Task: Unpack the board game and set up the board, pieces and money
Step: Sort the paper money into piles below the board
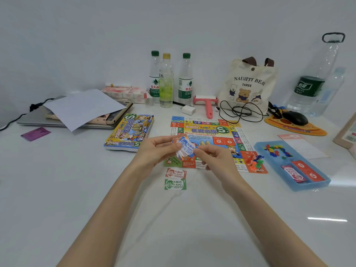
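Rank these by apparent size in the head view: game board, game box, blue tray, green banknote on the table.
1. game board
2. blue tray
3. game box, close to the tray; the tray sits nearer the camera, so that pair is unsure
4. green banknote, clearly smallest

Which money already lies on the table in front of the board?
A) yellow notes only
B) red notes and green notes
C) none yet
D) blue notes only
B: the red notes and green notes lie on the table just in front of the board, while the blue notes are pinched between the left hand and right hand.
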Action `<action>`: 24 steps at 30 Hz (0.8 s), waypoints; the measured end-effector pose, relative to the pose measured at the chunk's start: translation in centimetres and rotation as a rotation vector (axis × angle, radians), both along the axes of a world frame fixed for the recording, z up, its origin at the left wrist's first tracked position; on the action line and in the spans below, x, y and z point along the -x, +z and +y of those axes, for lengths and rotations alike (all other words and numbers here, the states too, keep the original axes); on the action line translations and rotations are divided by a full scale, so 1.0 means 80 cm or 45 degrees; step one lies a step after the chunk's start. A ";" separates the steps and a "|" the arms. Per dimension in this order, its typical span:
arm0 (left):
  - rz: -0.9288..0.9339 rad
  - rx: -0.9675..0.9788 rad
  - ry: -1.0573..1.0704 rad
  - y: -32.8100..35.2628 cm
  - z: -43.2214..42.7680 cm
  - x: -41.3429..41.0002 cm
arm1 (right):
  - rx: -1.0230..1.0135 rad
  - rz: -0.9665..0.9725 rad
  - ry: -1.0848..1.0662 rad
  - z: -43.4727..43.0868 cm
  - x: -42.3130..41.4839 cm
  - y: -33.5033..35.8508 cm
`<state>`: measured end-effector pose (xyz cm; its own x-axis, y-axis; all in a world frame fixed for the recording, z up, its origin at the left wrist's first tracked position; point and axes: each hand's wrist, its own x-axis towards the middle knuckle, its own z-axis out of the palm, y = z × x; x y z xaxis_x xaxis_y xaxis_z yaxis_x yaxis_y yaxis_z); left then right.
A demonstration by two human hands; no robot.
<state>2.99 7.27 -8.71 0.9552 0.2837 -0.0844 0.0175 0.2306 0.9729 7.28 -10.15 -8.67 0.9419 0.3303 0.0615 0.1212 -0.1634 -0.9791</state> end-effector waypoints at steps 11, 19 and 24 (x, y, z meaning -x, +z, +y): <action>0.033 0.038 -0.001 -0.002 -0.007 -0.001 | -0.247 0.087 -0.101 0.005 0.006 0.002; -0.014 0.083 0.209 -0.006 0.002 -0.004 | 0.022 0.063 -0.022 -0.023 -0.005 0.011; -0.049 0.086 0.304 -0.008 0.003 -0.007 | 0.423 0.012 0.203 -0.047 -0.004 0.012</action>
<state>3.55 7.51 -9.34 0.8646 0.4968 -0.0754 -0.0823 0.2881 0.9541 7.62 -13.90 -7.71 0.8769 0.4735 -0.0824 0.1620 -0.4527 -0.8768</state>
